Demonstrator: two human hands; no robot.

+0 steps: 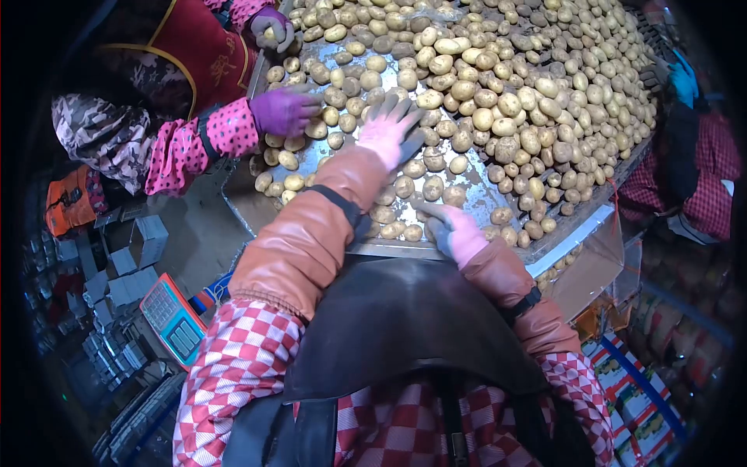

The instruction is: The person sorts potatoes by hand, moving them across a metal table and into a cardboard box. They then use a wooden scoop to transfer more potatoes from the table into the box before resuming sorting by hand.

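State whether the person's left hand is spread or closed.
Spread: the left hand is over the potatoes, with visible gaps between its extended fingers.

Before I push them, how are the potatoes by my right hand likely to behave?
The potatoes near your right hand will probably roll, being rounded and loose on the metal surface. Their uneven, oval shapes may make them veer. They look solid, so they should keep their shape, though close neighbors might get bumped.

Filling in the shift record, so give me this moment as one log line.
left hand: gloved, spread among potatoes | right hand: gloved, near edge of table | co-worker's purple glove: beside potatoes
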